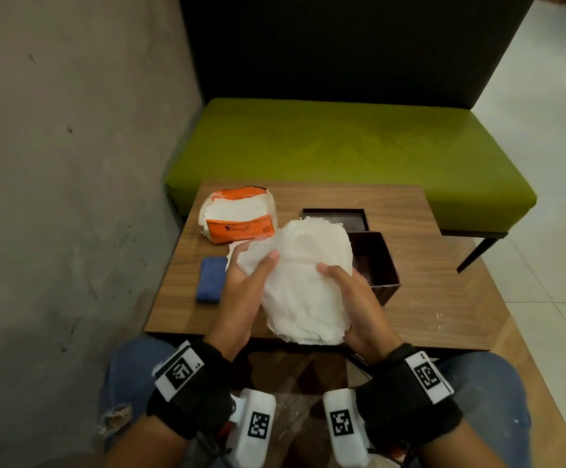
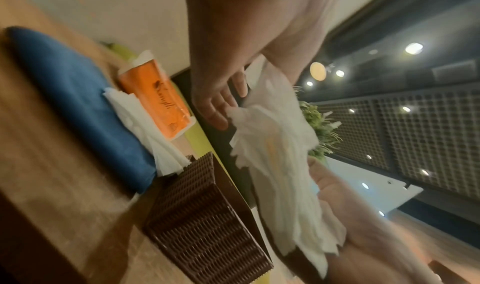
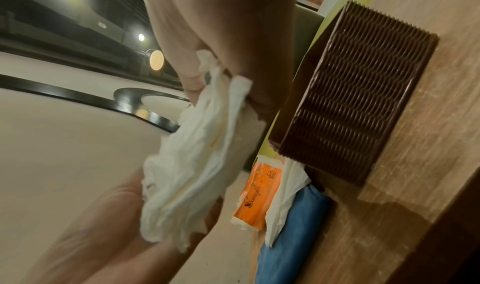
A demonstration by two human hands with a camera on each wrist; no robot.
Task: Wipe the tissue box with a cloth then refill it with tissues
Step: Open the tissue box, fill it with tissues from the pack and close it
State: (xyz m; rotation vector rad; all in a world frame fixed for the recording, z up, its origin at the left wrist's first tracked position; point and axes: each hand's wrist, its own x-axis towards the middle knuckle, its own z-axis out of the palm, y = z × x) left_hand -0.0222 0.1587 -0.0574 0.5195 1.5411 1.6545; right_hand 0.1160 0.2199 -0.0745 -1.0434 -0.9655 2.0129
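Observation:
Both hands hold a thick stack of white tissues (image 1: 305,285) in the air above the near part of the wooden table (image 1: 419,298). My left hand (image 1: 252,268) grips its left edge with the thumb on top. My right hand (image 1: 340,285) grips the right edge the same way. The stack (image 2: 275,157) bends between the two palms, as the right wrist view of the stack (image 3: 194,155) also shows. The brown woven tissue box (image 1: 377,265) stands open just right of the stack. Its lid (image 1: 333,219) lies behind it. The folded blue cloth (image 1: 210,280) lies on the table to the left.
An opened orange tissue pack (image 1: 239,214) with white tissues lies at the table's far left, and a few loose tissues (image 2: 155,136) sit between it and the cloth. A green bench (image 1: 342,150) stands behind the table. A grey wall (image 1: 72,163) runs along the left.

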